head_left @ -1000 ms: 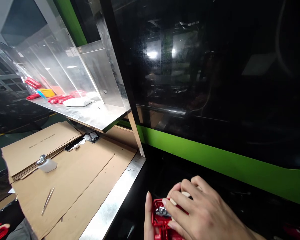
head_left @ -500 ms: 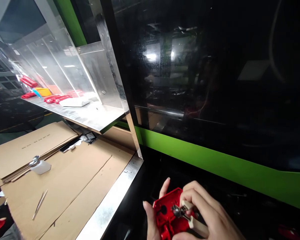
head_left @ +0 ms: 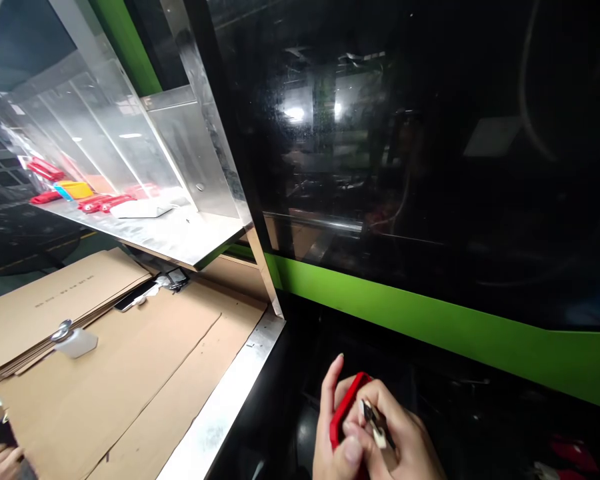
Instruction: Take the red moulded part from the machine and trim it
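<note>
At the lower middle, my left hand [head_left: 329,427] grips a red plastic part [head_left: 347,407], now seen edge-on, with one finger raised behind it. Close against the part is my right hand [head_left: 405,433]. Its fingers are closed around small nippers [head_left: 379,430] with cream-coloured handles and a dark metal head. The two hands touch or overlap, and most of the part is covered by fingers. I cannot tell whether the nippers' jaws touch the part.
Left, a cardboard-covered table [head_left: 180,373] carries a white bottle [head_left: 77,342], stacked cardboard [head_left: 65,293] and a phone [head_left: 135,295]. A metal shelf [head_left: 205,233] holds red parts [head_left: 105,203]. Another person's hand [head_left: 0,460] shows lower left. A dark machine panel [head_left: 405,167] stands ahead.
The red part has turned from showing its inside to edge-on, and my hands have come closer together. The tweezers no longer lie on the cardboard. Another person's hand has appeared lower left.
</note>
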`<state>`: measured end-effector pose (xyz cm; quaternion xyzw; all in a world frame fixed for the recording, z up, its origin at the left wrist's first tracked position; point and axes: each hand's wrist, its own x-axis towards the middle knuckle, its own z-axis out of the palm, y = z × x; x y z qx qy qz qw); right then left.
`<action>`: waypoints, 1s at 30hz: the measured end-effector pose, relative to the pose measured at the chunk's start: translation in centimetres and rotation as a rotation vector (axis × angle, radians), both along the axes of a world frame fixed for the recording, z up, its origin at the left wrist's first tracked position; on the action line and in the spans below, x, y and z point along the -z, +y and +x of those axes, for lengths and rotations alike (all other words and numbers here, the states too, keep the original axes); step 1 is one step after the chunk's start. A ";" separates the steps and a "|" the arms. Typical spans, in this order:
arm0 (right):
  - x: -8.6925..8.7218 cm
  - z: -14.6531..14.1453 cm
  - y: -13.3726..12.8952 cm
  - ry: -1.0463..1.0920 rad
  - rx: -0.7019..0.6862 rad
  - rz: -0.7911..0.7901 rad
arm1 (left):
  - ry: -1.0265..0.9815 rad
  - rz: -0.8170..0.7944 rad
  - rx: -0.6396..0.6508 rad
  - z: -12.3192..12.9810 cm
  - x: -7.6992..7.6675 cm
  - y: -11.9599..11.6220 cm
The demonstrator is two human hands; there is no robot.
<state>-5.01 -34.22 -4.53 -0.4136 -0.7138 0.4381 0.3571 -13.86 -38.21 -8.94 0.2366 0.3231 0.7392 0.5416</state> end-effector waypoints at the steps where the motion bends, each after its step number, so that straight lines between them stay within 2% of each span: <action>1: 0.3 0.4 0.4 0.006 0.101 0.077 | 0.023 -0.017 -0.053 0.1 -0.4 -0.3; 4: 1.1 3.0 2.9 0.005 0.341 0.344 | -0.030 -0.030 -0.172 0.3 -1.5 -0.8; 6: 2.0 5.0 5.3 -0.085 0.472 0.453 | -0.156 -0.001 -0.142 0.0 -2.0 -0.8; 8: 3.4 6.4 7.6 -0.289 0.502 0.415 | -0.338 0.091 -0.041 -0.7 -2.3 -0.6; 11: 6.4 7.0 9.7 -0.556 0.330 0.262 | -0.589 0.231 0.152 -2.5 -2.3 -0.7; 14: 9.0 7.1 9.6 -0.620 0.222 0.069 | -0.667 0.237 0.202 -4.4 -2.1 -1.3; 16: 10.4 7.3 8.8 -0.620 0.169 -0.080 | -0.625 0.161 0.157 -5.1 -2.0 -1.9; 20: 13.6 7.1 7.5 -0.552 -0.035 -0.286 | -0.268 -0.160 -0.083 -5.5 -2.2 -3.1; 22: 15.8 5.3 7.1 -0.532 -0.107 -0.290 | -0.135 -0.269 -0.195 -6.2 -2.3 -4.0; 24: 18.1 1.5 6.6 -0.575 -0.231 -0.123 | -0.058 -0.337 -0.310 -8.5 -2.3 -5.7; 25: 19.1 -1.2 6.1 -0.601 -0.326 -0.002 | -0.010 -0.377 -0.384 -10.5 -2.4 -6.9; 27: 20.4 -7.7 4.7 -0.621 -0.543 0.213 | 0.104 -0.468 -0.562 -16.2 -2.8 -10.3; 30: 21.0 -18.2 2.1 -0.562 -0.774 0.357 | 0.296 -0.619 -0.863 -27.1 -4.2 -16.8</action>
